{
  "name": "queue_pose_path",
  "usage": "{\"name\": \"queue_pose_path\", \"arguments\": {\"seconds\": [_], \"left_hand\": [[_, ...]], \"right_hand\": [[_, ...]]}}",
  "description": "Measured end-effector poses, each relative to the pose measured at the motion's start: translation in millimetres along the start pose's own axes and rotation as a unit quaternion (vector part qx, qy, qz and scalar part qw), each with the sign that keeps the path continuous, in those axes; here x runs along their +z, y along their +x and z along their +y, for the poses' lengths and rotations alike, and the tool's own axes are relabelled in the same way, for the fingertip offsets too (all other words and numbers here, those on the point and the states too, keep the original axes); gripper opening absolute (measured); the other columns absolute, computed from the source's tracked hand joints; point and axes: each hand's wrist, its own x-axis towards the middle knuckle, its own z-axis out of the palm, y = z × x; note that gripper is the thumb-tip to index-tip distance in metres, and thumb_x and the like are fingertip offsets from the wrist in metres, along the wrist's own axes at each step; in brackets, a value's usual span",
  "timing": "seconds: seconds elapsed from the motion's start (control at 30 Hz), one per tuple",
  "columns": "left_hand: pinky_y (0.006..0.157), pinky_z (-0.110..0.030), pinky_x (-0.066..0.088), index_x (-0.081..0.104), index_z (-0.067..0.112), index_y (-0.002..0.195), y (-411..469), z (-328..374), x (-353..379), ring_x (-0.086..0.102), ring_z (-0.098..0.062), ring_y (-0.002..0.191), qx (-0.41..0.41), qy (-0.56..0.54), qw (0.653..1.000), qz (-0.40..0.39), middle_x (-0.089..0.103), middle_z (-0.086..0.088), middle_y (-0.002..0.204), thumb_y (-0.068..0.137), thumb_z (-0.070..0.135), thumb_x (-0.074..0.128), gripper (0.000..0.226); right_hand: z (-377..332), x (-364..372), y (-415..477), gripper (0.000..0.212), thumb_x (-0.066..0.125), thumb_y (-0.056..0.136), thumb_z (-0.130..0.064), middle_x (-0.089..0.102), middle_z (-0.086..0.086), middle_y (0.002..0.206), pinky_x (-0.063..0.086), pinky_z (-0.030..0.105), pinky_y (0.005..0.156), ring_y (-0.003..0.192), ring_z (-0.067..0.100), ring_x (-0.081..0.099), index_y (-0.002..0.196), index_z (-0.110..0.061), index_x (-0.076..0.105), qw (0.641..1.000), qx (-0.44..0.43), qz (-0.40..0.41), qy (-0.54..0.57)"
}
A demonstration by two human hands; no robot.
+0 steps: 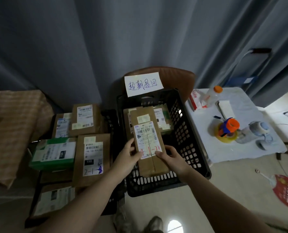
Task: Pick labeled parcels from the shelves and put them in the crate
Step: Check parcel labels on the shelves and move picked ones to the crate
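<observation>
Left of the left hand, the shelf [33, 204] holds at least five labeled parcels that wait to be picked: two brown ones at the back [86, 119], a green box [53, 153], a brown parcel marked 2-1 [92, 157] just beside the hand, and another below [54, 199].

The left hand [124, 158] grips the left edge of a long brown parcel [148, 142], thumb on top and fingers curled under. The right hand [172, 158] holds the opposite edge the same way, thumb pressed on the label's lower corner. Between the hands, the parcel hangs over the open crate [185, 132], tilted, with its far end toward the crate's back wall. Whether it touches what lies beneath cannot be told.

Beyond the hands, at least two parcels [162, 117] already lie inside the crate, so some of the job is done. This one looks about to be set down, and the shelf's load is what is left.

Right of the right hand stands a desk [251, 148] with a bottle [213, 96].
</observation>
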Motion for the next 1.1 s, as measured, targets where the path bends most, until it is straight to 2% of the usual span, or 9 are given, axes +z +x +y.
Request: {"name": "queue_pose_path", "arguments": {"seconds": [0.2,0.33,0.47,0.6,0.8,0.87,0.93,1.03,1.1], "left_hand": [[0.091,-0.017,0.030,0.020,0.024,0.149,31.8,-49.2,37.8,0.037,-0.014,0.133,-0.052,0.042,0.998,-0.015,0.041,0.003,0.145,0.097,0.019,0.052,0.061],[0.094,-0.015,0.030,0.012,0.024,0.151,51.6,-78.1,63.9,0.033,-0.014,0.136,-0.047,0.058,0.997,0.011,0.034,-0.001,0.150,0.093,0.007,0.055,0.074],[0.094,-0.016,0.027,0.008,0.031,0.151,55.5,-95.3,84.5,0.032,-0.013,0.134,-0.026,0.114,0.992,0.048,0.030,-0.002,0.146,0.094,0.016,0.056,0.076],[0.094,-0.014,0.025,0.006,0.034,0.151,45.2,-101.9,99.9,0.033,-0.005,0.129,-0.009,0.145,0.985,0.091,0.030,-0.001,0.143,0.094,0.019,0.057,0.078],[0.095,-0.016,0.037,0.027,0.028,0.146,48.9,-75.7,110.3,0.038,-0.004,0.119,0.066,0.139,0.978,0.142,0.032,0.006,0.130,0.095,0.024,0.055,0.059],[0.108,-0.030,0.033,0.026,0.025,0.148,61.0,-74.7,103.1,0.029,-0.020,0.136,0.095,0.285,0.937,0.179,0.024,-0.004,0.147,0.093,0.015,0.055,0.063],[0.116,-0.047,0.013,0.016,0.025,0.151,77.9,-74.8,90.9,0.010,-0.036,0.144,0.141,0.470,0.853,0.178,0.010,-0.014,0.157,0.085,0.008,0.059,0.081],[0.115,-0.049,-0.011,-0.017,0.024,0.146,110.1,-73.0,79.0,-0.012,-0.033,0.145,0.197,0.642,0.739,0.050,-0.012,-0.013,0.158,0.087,0.021,0.059,0.096],[0.114,-0.045,-0.014,-0.016,0.020,0.149,133.3,-73.4,76.5,-0.006,-0.029,0.146,0.196,0.669,0.717,-0.003,-0.004,-0.012,0.159,0.085,0.038,0.062,0.102]], "right_hand": [[59.4,-3.1,44.1,0.073,0.070,0.081,-0.048,0.065,0.003,0.118,0.054,0.042,0.091,0.104,0.020,0.065,0.142,-0.032,0.033,0.996,0.076,-0.050,-0.009],[79.2,-12.1,71.5,0.070,0.068,0.087,-0.031,0.063,-0.005,0.122,0.053,0.017,0.076,0.103,0.006,0.064,0.144,-0.040,0.029,0.990,0.078,-0.118,-0.024],[97.5,-25.0,93.9,0.071,0.068,0.087,-0.028,0.060,-0.007,0.126,0.045,0.021,0.088,0.112,0.008,0.057,0.144,-0.042,0.027,0.984,0.070,-0.154,-0.047],[95.1,-35.0,97.2,0.051,0.062,0.091,-0.022,0.061,-0.007,0.116,0.044,0.016,0.076,0.103,0.005,0.057,0.130,-0.039,0.034,0.981,0.055,-0.179,-0.052],[66.9,-82.9,104.1,0.051,0.066,0.086,-0.040,0.065,-0.005,0.121,0.052,0.038,0.094,0.106,0.016,0.064,0.133,-0.044,0.047,0.983,0.030,-0.162,-0.082],[54.2,-100.0,108.9,0.049,0.066,0.087,-0.035,0.066,-0.004,0.117,0.053,0.034,0.090,0.102,0.016,0.065,0.133,-0.042,0.049,0.979,0.034,-0.166,-0.110],[47.0,-108.8,115.6,0.051,0.067,0.087,-0.028,0.065,-0.003,0.115,0.053,0.028,0.082,0.098,0.015,0.065,0.133,-0.039,0.048,0.973,0.044,-0.181,-0.139],[38.8,-111.9,131.1,0.056,0.067,0.086,-0.022,0.059,-0.003,0.115,0.046,0.019,0.067,0.092,0.010,0.059,0.135,-0.040,0.046,0.951,0.052,-0.208,-0.221],[33.7,-115.4,145.4,0.056,0.067,0.085,-0.024,0.056,-0.007,0.111,0.042,0.018,0.064,0.091,0.007,0.054,0.133,-0.043,0.046,0.943,0.053,-0.219,-0.245]]}}
